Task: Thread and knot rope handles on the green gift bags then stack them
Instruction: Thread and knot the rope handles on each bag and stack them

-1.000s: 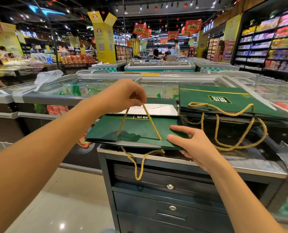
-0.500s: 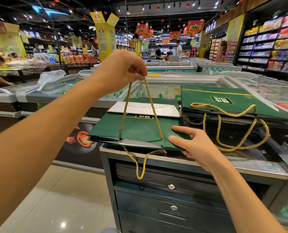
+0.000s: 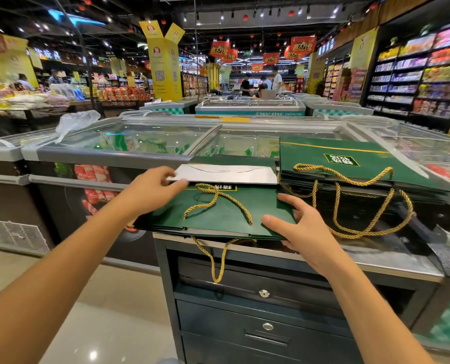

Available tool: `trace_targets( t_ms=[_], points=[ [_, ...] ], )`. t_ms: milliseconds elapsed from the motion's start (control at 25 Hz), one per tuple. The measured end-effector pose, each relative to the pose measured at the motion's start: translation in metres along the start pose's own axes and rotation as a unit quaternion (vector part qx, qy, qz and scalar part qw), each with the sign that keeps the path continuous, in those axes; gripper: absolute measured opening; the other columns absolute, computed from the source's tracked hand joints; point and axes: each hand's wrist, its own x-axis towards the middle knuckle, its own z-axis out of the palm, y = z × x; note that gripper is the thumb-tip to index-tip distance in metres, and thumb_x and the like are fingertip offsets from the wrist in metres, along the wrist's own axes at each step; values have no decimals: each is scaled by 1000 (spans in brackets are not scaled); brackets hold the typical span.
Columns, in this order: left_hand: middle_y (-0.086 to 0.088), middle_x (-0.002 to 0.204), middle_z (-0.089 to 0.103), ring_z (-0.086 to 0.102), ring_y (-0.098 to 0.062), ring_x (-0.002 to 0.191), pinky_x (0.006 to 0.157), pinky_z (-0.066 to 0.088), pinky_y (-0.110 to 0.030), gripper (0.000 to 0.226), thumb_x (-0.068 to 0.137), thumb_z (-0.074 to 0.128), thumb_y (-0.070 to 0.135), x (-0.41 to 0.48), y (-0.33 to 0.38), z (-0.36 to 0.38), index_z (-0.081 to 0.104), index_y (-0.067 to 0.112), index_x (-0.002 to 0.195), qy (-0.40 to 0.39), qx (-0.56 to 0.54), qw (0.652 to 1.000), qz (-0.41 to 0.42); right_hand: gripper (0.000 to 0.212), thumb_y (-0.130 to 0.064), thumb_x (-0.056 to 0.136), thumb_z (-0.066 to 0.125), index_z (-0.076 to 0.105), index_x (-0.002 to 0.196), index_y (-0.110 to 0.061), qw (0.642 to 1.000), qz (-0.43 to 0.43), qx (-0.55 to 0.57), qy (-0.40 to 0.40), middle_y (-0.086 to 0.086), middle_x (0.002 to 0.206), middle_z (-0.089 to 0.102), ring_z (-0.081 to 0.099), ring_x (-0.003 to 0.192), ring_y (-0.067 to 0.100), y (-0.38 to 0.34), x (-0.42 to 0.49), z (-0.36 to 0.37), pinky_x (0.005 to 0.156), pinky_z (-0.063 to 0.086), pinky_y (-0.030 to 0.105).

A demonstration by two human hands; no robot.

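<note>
Freezers: glass-topped chests (image 3: 129,153) fill the supermarket floor behind the work spot.
Cabinet: dark metal drawer unit (image 3: 245,298) carries the bags on its top.
Stack: pile of green bags (image 3: 310,158) at right, gold loops draped over its front.
Bag: flat green gift bag (image 3: 218,208) lies just left of the pile, white panel (image 3: 226,173) at its far end.
Right hand (image 3: 308,229): spread wide, thumb and forefinger on the bag's near right corner.
Left hand (image 3: 150,187): fingers outstretched, tips at the white panel's left corner; blurred.
Rope: gold handle (image 3: 218,198) lies slack on the bag's face; second loop (image 3: 216,261) hangs over the cabinet front.
</note>
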Motion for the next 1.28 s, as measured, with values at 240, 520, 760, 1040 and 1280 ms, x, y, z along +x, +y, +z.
trace_targets(
  t_ms=[240, 520, 760, 1040, 1280],
  points=[
    [-9, 111, 70, 69, -20, 93, 66, 59, -32, 32, 97, 65, 23, -42, -36, 16, 61, 6, 125, 18, -371, 912, -173, 67, -68, 94, 49, 49, 143, -22, 884, -31, -460, 81, 4, 131, 55, 57, 114, 25, -24, -5, 13, 90, 53, 40],
    [-20, 118, 69, 68, -25, 97, 70, 63, -33, 26, 103, 49, 11, -63, -26, 39, 60, -1, 123, 68, -629, 753, -184, 92, -80, 83, 53, 34, 157, -28, 822, -250, -500, -107, -2, 150, 45, 41, 139, 22, -64, -13, 75, 113, 38, 41],
    [-22, 107, 71, 71, -32, 95, 81, 57, -45, 47, 107, 36, 43, -72, -15, 36, 63, 5, 114, 70, -714, 677, -163, 63, -27, 101, 58, 32, 158, -24, 815, -306, -492, -21, 0, 149, 53, 49, 136, 27, -42, 1, 90, 108, 44, 44],
    [-26, 108, 72, 74, -34, 95, 76, 63, -38, 49, 105, 40, 41, -63, 2, 49, 60, -1, 120, -38, -674, 720, -159, 35, -14, 104, 54, 65, 137, -18, 894, -379, -164, 172, -6, 97, 77, 61, 68, 4, -73, 4, 74, 61, 49, 16],
    [-15, 110, 75, 73, -27, 100, 82, 58, -34, 39, 99, 56, 32, -60, 37, 62, 59, 3, 124, -71, -632, 760, -136, 33, -28, 107, 51, 68, 84, -11, 928, -189, 261, 189, 1, 81, 71, 62, 73, 21, -103, 7, 60, 72, 55, 40]
  ],
)
